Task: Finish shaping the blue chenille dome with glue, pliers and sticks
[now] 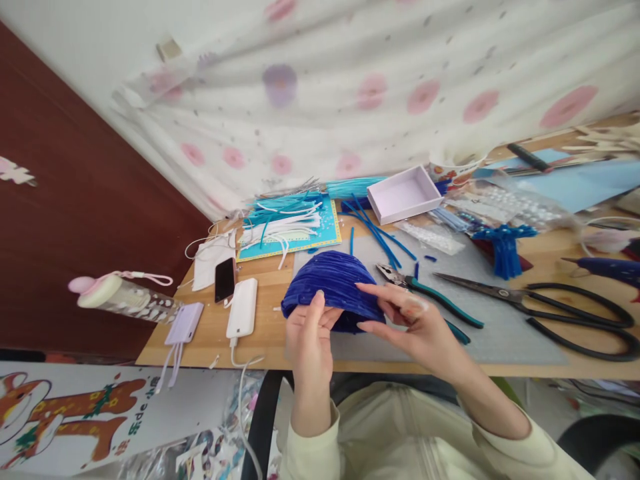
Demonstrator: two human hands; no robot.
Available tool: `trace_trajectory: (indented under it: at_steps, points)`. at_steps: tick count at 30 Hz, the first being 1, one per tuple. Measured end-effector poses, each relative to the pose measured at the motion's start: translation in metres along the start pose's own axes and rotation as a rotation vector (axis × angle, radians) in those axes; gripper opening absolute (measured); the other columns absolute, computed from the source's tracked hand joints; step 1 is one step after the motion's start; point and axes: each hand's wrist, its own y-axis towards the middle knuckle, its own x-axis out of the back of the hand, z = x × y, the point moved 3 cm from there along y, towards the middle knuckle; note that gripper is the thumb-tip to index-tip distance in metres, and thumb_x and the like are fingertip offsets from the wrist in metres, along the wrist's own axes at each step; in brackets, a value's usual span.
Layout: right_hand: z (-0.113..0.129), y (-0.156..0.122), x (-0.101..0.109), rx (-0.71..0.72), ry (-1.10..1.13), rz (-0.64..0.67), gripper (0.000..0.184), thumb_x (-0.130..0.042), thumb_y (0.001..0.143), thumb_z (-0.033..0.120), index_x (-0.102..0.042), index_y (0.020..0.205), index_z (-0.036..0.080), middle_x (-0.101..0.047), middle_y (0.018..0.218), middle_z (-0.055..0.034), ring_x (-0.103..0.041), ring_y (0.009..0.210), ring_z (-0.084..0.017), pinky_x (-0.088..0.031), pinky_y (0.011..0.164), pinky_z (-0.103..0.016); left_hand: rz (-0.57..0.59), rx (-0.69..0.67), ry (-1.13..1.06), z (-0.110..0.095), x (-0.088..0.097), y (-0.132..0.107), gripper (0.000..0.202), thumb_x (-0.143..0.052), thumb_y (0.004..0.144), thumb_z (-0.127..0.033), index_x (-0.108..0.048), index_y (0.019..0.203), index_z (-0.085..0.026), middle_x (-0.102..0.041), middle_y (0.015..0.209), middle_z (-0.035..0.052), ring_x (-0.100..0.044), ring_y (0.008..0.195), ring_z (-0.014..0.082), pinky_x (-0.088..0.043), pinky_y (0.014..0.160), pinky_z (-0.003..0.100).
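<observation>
- Deep-blue, dome-shaped piece of fuzzy, close-set strips was held up over the near part of the pale wooden table, at the left end of the grey flat mat, its hollow opening toward the person.
- Leftmost on the table lay a black-screened phone and a white, slab-shaped power bank, both clear of the work.
- Left hand: it pinched the dome's near rim, thumb outside and fingers tucked into the hollow.
- Right hand: its index finger and thumb were wide apart at the dome's right side; whether it gripped, I could not tell.
- The step in hand looked like shaping or checking the rim. Next, it seemed to call for a steady left pinch while the right fingertips worked lightly along the edge, without parting the strips.
- Behind the dome lay loose teal fuzzy stems.
- Right of it, teal-handled metal pliers and long black-handled scissors rested untouched, near enough to reach if an end needed bending or trimming.
</observation>
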Motion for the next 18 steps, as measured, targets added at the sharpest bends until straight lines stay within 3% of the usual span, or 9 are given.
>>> trace_trajectory:
  at_steps: [6,12,18]
  points:
    - [0.007,-0.001,-0.004,0.099,0.004,-0.195,0.021,-0.083,0.082,0.027,-0.081,0.102,0.029,-0.055,0.067,0.0044,-0.045,0.056,-0.010,-0.040,0.051,-0.024,0.061,-0.019,-0.035,0.004,0.004,-0.009,0.031,-0.094,0.056,-0.037,-0.075,0.067,-0.015,-0.080,0.071,0.0085,-0.078,0.068,0.0228,-0.063,0.073,0.032]
    - [0.004,-0.002,-0.017,-0.016,0.094,-0.313,0.004,-0.081,0.083,0.023,-0.081,0.082,0.026,-0.064,0.069,0.0015,-0.056,0.061,-0.012,-0.041,0.052,-0.024,0.101,-0.044,-0.034,0.009,0.009,-0.014,0.028,-0.092,0.063,-0.038,-0.074,0.065,-0.016,-0.080,0.072,0.0082,-0.080,0.072,0.0246,-0.064,0.076,0.034]
    - [0.000,0.001,-0.003,-0.223,0.197,-0.344,0.034,-0.073,0.088,0.046,-0.061,0.068,0.021,-0.046,0.056,0.0053,-0.038,0.049,-0.010,-0.028,0.045,-0.025,0.046,-0.069,-0.036,0.006,0.006,-0.019,0.031,-0.093,0.060,-0.040,-0.074,0.064,-0.016,-0.080,0.070,0.0079,-0.079,0.069,0.0240,-0.065,0.076,0.036]
